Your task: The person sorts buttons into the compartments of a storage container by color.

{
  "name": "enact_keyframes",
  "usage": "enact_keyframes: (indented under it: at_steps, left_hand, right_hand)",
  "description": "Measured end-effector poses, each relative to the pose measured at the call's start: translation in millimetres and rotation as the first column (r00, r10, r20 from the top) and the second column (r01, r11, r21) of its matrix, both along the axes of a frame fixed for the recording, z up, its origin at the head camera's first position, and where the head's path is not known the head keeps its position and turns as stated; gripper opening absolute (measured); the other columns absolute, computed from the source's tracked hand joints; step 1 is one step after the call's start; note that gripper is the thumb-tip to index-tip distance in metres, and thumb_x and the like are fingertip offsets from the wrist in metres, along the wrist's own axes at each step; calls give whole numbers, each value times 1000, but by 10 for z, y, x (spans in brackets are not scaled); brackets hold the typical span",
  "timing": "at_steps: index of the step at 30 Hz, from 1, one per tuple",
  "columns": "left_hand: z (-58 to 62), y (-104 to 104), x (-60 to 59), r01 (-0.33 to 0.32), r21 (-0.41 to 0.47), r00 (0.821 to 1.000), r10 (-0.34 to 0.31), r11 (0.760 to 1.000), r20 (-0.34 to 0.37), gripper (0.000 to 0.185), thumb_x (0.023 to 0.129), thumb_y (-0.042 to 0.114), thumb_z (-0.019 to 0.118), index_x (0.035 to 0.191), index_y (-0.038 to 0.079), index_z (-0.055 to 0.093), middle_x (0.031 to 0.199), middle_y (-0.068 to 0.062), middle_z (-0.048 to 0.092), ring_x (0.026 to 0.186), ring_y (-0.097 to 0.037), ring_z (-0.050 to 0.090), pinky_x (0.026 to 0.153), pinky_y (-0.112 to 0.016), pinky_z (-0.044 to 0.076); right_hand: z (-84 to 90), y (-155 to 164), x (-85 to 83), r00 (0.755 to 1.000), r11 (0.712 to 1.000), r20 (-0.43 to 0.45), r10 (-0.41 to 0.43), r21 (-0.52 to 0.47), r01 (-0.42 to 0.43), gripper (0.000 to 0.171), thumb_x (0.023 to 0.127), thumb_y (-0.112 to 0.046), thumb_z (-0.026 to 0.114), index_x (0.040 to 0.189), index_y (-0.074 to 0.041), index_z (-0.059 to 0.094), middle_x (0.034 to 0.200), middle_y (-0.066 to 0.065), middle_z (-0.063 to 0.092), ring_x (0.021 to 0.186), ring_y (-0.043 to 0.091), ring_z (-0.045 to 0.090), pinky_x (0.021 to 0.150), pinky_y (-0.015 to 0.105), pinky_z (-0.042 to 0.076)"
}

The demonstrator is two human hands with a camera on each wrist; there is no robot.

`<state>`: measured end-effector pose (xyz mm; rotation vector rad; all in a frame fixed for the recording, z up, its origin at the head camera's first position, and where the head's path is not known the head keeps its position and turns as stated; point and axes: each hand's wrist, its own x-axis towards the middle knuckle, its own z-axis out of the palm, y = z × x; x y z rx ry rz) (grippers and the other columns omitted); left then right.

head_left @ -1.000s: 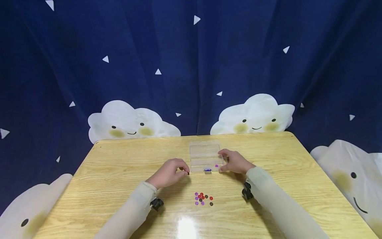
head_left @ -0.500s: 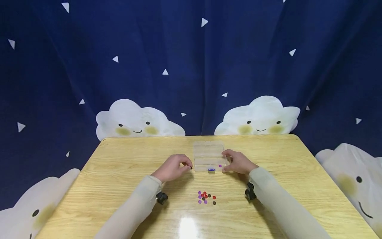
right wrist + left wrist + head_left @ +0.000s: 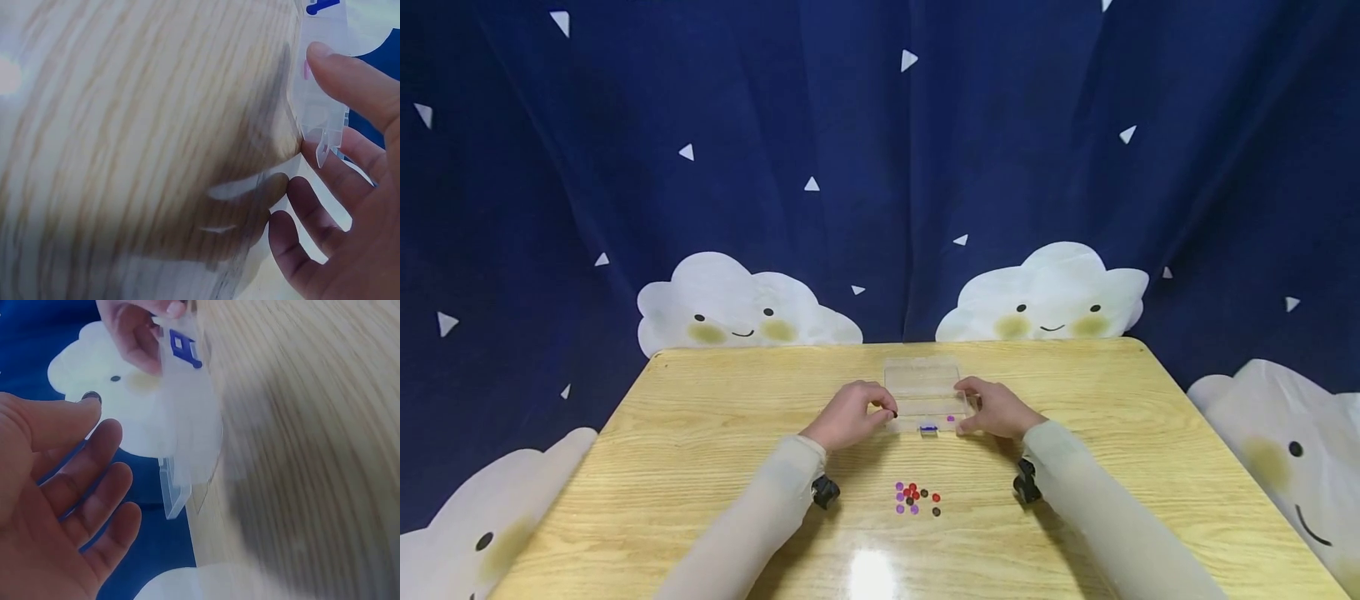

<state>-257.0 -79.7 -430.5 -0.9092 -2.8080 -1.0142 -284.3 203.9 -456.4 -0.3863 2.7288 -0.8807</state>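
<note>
A clear plastic compartment box point(image 3: 922, 385) with a blue latch point(image 3: 928, 428) lies open on the wooden table point(image 3: 700, 433). My right hand point(image 3: 967, 408) grips the box's right end, thumb at the front point(image 3: 350, 81) and fingers behind. One purple bead point(image 3: 951, 418) lies in the front right compartment. My left hand point(image 3: 886, 410) pinches a small dark bead point(image 3: 892, 413) at the box's left edge. The left wrist view shows that bead point(image 3: 92, 395) at a fingertip beside the box point(image 3: 181, 431). A cluster of red, purple and dark beads point(image 3: 913, 497) lies nearer me.
A dark blue curtain point(image 3: 880, 167) with white cloud shapes hangs behind the table's far edge. A glare spot point(image 3: 868, 575) shines on the table near me. Bare wood lies to either side of my arms.
My left hand has carried the dark bead to the right and forward, up to the box's left edge. My right hand has stayed on the box.
</note>
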Motion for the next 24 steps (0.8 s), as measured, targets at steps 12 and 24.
enact_keyframes:
  at_steps: [12,24]
  left_hand:
    - [-35,188,-82,-24,-1,1000,24,1000,12,9,95,16,66,93,16,75,95,4,72,94,-13,63,91,-33,52]
    - [-11,208,-160,-42,-12,999,42,999,1,11,95,17,65,92,17,75,95,3,72,94,-14,64,89,-32,52]
  right_hand:
    - [-21,2,-14,1000,1000,10,4,-1,-4,74,77,-23,85,141,-12,49,143,22,53,125,40,55,104,54,46]
    - [-13,-4,-7,1000,1000,20,-3,-21,4,73,77,-23,85,140,-11,50,144,22,53,126,40,54,105,54,45]
